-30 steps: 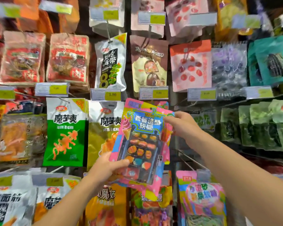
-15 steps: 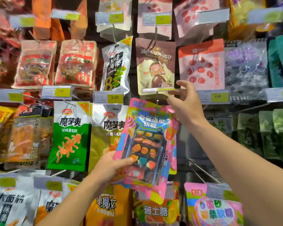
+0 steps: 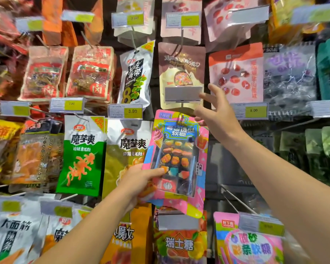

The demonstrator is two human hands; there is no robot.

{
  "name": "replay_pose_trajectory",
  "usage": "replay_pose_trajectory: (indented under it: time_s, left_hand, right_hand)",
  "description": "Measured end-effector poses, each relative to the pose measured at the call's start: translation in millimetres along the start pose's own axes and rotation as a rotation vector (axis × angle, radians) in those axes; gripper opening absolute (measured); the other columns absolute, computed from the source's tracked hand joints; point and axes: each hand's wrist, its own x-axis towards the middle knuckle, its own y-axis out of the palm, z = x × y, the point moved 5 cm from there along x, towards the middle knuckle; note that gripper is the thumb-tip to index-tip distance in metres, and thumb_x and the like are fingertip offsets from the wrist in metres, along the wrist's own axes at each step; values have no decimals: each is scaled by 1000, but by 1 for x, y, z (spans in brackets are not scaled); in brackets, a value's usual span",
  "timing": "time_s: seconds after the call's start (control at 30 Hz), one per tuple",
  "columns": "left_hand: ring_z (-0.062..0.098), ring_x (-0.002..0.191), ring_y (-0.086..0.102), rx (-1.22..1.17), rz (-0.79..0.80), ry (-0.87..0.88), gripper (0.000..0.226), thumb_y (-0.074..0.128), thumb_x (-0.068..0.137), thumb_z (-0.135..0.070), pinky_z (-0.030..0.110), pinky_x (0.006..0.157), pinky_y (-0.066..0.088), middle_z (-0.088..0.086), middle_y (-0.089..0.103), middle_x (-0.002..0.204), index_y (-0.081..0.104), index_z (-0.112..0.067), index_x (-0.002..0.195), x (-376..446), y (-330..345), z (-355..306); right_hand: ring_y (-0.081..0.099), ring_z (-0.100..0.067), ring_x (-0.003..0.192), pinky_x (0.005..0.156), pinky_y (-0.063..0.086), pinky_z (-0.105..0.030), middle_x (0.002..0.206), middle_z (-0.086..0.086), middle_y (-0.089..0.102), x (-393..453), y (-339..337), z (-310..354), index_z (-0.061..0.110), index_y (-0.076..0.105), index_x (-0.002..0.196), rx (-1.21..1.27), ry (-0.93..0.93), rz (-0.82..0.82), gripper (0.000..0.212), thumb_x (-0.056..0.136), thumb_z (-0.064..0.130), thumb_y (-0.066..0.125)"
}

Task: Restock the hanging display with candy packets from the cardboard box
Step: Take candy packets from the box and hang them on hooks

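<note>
Here, the candy packet [image 3: 176, 159] sits between the two hands, held up against the hanging display. The left hand [image 3: 139, 182] grips its lower left edge, thumb lying across the front, fingers curled behind. The right hand [image 3: 216, 116] is up at the packet's top right corner, fingers spread and fairly straight; the upper fingertips touch the right end of a blank grey tag holder [image 3: 183, 93] that sits flipped up just above the packet, and the thumb is close by the packet's top edge. Whether the packet's hang hole is on a hook cannot be told. The packet is flat, glossy plastic with a pink border, blue header, an ice-cream cone print, and a clear window showing small orange, red and teal sweets in rows. It tilts slightly, top leaning right. Behind it hangs a brown and cream pouch [image 3: 181, 69]; to its left a yellow-olive pouch [image 3: 124, 155] and a green and white pouch [image 3: 82, 157], both shiny foil. A yellow price tag reading 3.90 [image 3: 125, 111] sits to the upper left. Thin metal hooks [image 3: 234, 199] jut from the dark back panel at lower right. Packed snack bags fill the wall all round.
</note>
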Motion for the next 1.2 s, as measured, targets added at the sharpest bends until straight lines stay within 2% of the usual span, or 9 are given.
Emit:
replay_pose_trajectory:
  time_s: [0.13,0.23,0.37,0.5,0.7,0.8,0.93,1.1,1.2]
  left_hand:
    - [13,34,37,9,-39,-9,10,76,80,-15,14,36,26,7,52,55,68,-11,76,0,5,4]
    - [10,32,39,16,-31,-19,13,74,84,-18,15,33,29,-1,51,47,64,-12,80,3,11,8]
    - [14,27,37,-20,-11,-20,18,70,88,-16,16,31,26,-2,43,40,57,-6,80,7,25,11]
    - [16,30,39,-19,-36,-20,17,70,88,-18,18,36,26,1,45,43,59,-6,84,14,33,20]
    - [22,41,53,120,-85,31,35,73,86,-19,26,39,39,10,59,62,60,10,102,19,28,28]
    - [18,83,70,386,-174,99,27,76,82,-18,34,71,59,9,70,95,62,-4,100,25,18,28]
    - [20,76,64,599,-270,159,24,74,82,-16,36,66,53,3,67,86,55,-17,96,36,21,27]
    - [19,97,64,631,-292,148,55,73,79,-17,42,89,53,0,66,110,48,-18,128,45,22,34]
    - [20,108,60,729,-271,154,61,71,80,-20,32,91,47,-2,61,118,47,-16,136,44,21,34]
  right_hand:
    - [57,-8,112,101,47,-37,130,15,50,-4,-6,-1,28,33,147,-47,-17,-12,82,71,32,62]
    - [55,14,94,84,43,-12,118,18,54,-14,-10,-8,21,43,139,-68,-25,-43,70,72,26,64]
    - [56,-18,109,88,43,-28,123,0,56,-37,-12,-57,12,47,130,-279,156,-111,67,71,36,70]
    - [58,-19,97,73,45,-31,114,-4,61,-70,4,-107,12,51,120,-369,482,167,59,78,45,76]
    - [64,-9,82,63,48,-23,92,7,66,-82,22,-125,23,56,100,-291,429,235,28,83,33,75]
    - [64,-16,90,62,47,-24,99,5,65,-80,28,-140,22,55,109,-385,448,243,39,81,41,73]
    - [67,-20,95,81,59,-43,109,1,65,-74,40,-160,24,48,114,-424,492,232,49,78,50,70]
    - [65,-23,94,80,58,-41,110,-2,64,-70,45,-173,21,41,112,-504,523,205,46,84,48,67]
    - [64,-30,98,81,55,-41,112,-6,65,-71,46,-174,18,40,112,-553,522,188,50,83,50,66]
